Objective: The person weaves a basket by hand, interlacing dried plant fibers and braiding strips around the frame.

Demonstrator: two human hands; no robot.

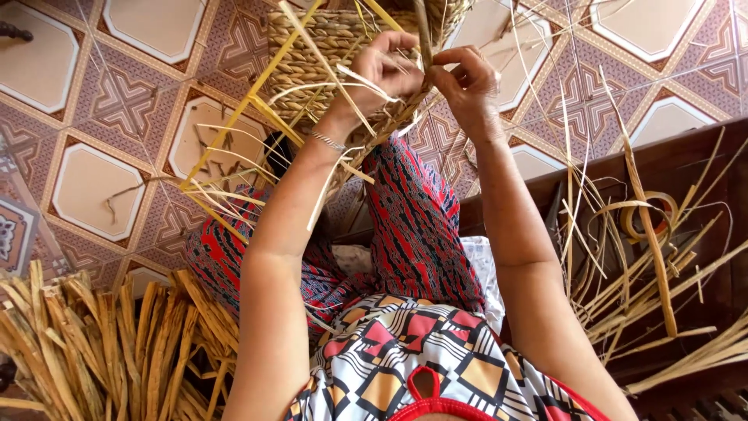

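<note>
Nearest: patterned dress [405, 359], red-printed trousers [413, 226] over knees. Far centre, above tiled floor [86, 187]: woven basket [343, 47], half-finished, propped at knees, loose stakes sticking out. Left hand [386, 70] curled over rim, fingers pinching pale strand [366, 82]. Right hand [467, 82] just beside, fingertips pressed together on dark upright stake [425, 31]. Bundle of dried reeds [101, 351] near left; loose strips [647, 265] on dark bench, right. Likely light, springy, walls firm; strands dry, probably brittle if kinked. Best held at woven rim, not free ends.
</note>
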